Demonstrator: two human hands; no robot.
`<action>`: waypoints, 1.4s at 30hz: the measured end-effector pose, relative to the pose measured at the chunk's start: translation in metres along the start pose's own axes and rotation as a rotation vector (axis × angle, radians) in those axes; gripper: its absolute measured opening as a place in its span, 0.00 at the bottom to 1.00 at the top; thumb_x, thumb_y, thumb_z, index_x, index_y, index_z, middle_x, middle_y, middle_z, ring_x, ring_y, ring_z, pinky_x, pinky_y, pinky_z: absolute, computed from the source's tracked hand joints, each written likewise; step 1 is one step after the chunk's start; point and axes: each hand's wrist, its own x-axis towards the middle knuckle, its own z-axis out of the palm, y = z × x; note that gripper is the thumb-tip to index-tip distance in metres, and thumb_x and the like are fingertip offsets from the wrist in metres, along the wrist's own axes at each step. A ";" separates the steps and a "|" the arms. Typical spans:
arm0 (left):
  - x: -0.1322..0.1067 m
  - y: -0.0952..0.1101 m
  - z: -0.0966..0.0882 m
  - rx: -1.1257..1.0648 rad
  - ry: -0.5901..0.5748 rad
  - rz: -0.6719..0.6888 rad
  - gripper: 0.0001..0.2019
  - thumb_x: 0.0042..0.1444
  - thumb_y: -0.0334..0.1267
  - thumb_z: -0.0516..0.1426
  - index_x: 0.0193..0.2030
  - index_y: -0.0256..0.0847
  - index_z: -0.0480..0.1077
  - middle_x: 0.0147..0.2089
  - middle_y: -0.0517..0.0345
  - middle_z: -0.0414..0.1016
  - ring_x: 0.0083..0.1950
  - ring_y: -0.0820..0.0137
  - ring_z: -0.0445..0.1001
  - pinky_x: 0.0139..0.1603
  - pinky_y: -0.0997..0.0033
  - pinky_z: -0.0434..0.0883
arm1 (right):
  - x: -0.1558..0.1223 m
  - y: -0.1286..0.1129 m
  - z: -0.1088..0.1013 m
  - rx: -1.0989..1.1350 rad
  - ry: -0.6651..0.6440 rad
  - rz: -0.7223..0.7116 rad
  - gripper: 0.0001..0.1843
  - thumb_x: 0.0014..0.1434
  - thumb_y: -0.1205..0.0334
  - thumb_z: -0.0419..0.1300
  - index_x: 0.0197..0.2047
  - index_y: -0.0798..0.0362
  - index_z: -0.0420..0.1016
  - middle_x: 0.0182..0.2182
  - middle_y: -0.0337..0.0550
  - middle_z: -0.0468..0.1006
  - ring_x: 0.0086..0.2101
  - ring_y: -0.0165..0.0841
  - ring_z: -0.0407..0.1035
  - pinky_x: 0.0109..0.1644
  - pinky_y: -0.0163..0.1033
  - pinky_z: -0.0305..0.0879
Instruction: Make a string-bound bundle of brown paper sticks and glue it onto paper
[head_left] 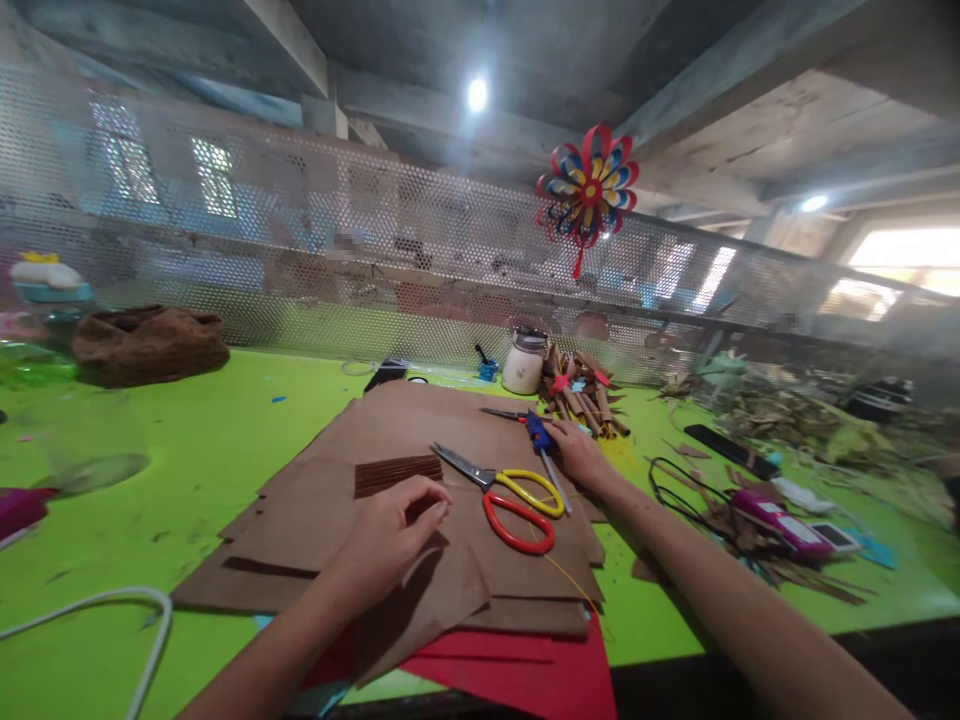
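My left hand [394,530] hovers over brown paper sheets [322,535], its fingers loosely curled and the thumb slightly apart. Nothing shows between them. Just beyond it lies a bundle of narrow brown strips [397,475]. On the right of the stack, my right hand [577,452] has its fingers closed on a blue glue gun [537,430]; a whitish stick [556,485] extends from it. Between the hands lie scissors [517,515] with one red and one yellow handle, blades pointing far left. A slim dark pointed tool [501,412] lies beside the glue gun.
Red paper [525,675] sticks out under the stack. A lidded jar [525,360] and rolled brown pieces [585,395] stand behind. Cables and a magenta device [780,522] lie at right. A white cable [154,640] curves at left. A perforated screen [300,240] borders the table.
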 end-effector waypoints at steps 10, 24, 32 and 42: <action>0.001 0.002 0.000 -0.017 -0.020 -0.022 0.09 0.52 0.41 0.52 0.31 0.41 0.71 0.31 0.57 0.75 0.34 0.66 0.71 0.35 0.72 0.64 | -0.002 -0.004 -0.027 0.088 -0.028 -0.009 0.21 0.51 0.75 0.55 0.49 0.57 0.73 0.47 0.53 0.73 0.47 0.40 0.64 0.54 0.44 0.58; 0.019 -0.021 -0.045 0.323 0.236 -0.150 0.11 0.49 0.45 0.53 0.28 0.42 0.73 0.27 0.57 0.74 0.30 0.66 0.68 0.31 0.71 0.59 | -0.005 -0.125 -0.061 0.475 0.155 0.021 0.10 0.56 0.61 0.58 0.26 0.53 0.75 0.25 0.42 0.73 0.28 0.32 0.64 0.37 0.37 0.59; 0.000 -0.018 -0.039 0.489 -0.187 -0.151 0.14 0.48 0.48 0.55 0.30 0.41 0.76 0.29 0.51 0.76 0.27 0.65 0.69 0.32 0.70 0.59 | -0.007 -0.171 -0.059 0.721 -0.193 -0.129 0.05 0.51 0.63 0.63 0.32 0.52 0.80 0.29 0.42 0.78 0.30 0.32 0.67 0.34 0.34 0.58; 0.027 -0.022 -0.055 0.738 0.098 0.031 0.17 0.53 0.43 0.52 0.44 0.38 0.75 0.46 0.47 0.76 0.47 0.59 0.70 0.47 0.66 0.61 | -0.020 -0.165 -0.055 0.733 -0.093 -0.177 0.12 0.53 0.72 0.56 0.38 0.54 0.78 0.34 0.44 0.77 0.31 0.31 0.68 0.36 0.35 0.63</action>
